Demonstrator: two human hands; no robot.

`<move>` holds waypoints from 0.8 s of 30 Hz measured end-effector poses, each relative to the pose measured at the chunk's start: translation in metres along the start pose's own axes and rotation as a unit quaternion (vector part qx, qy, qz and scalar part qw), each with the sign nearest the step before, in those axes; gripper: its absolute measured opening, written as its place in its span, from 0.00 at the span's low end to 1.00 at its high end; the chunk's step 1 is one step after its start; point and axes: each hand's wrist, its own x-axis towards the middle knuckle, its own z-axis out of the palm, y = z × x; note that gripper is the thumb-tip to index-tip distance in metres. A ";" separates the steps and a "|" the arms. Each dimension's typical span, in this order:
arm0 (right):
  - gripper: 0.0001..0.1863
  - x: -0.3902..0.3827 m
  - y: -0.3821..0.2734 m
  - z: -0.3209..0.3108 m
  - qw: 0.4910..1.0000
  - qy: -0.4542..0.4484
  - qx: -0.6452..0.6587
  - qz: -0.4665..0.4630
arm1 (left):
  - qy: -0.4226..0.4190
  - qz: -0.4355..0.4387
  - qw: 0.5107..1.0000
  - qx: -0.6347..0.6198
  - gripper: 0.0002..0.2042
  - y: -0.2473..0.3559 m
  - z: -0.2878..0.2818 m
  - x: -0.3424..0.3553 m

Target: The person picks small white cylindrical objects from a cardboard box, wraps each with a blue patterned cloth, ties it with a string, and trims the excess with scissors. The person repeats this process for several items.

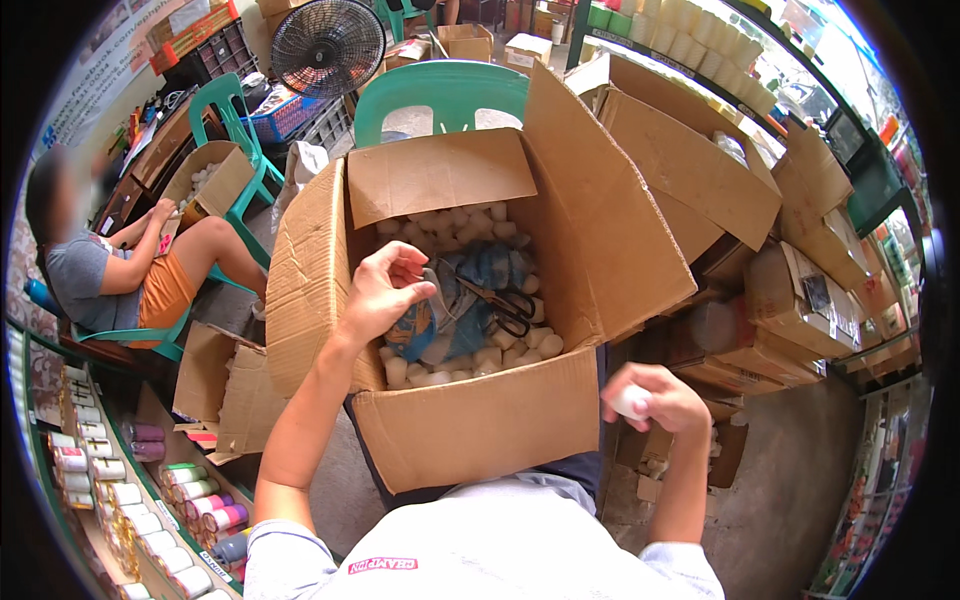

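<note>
A large open cardboard box (480, 415) stands in front of my body, its flaps spread. Many small white candle-like cylinders (405, 370) fill its bottom. On top of them lie a crumpled blue and clear plastic bag (490, 265) and scissors (515, 312) with black handles. My left hand (385, 290) hovers over the box's left side, thumb and fingers pinched beside a thin pale strip; what they hold is unclear. Outside the right wall, my right hand (665, 398) is closed around a small white candle-like cylinder (632, 402).
A green plastic chair (440, 88) stands behind the box, with a black fan (328, 45) at its left. Stacked cartons (690, 150) crowd the right side. At left a seated person (110, 270) works with their hands. Shelves of jars (160, 500) line the lower left.
</note>
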 end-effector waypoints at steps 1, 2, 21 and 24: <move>0.23 -0.023 0.020 -0.014 0.990 0.123 -0.026 0.067 | 0.008 -0.005 1.000 -0.012 0.13 -0.002 0.001 0.003; 0.21 -0.046 0.045 -0.028 0.960 0.243 -0.052 0.131 | 0.017 -0.011 1.000 -0.024 0.11 -0.003 0.002 0.005; 0.16 0.272 -0.045 0.082 0.741 0.112 -0.662 -0.001 | 0.220 0.072 0.951 -0.203 0.05 -0.005 -0.015 0.012; 0.22 0.353 -0.008 0.069 0.734 0.020 -0.660 0.163 | 0.239 0.080 0.951 -0.178 0.04 -0.007 -0.022 0.005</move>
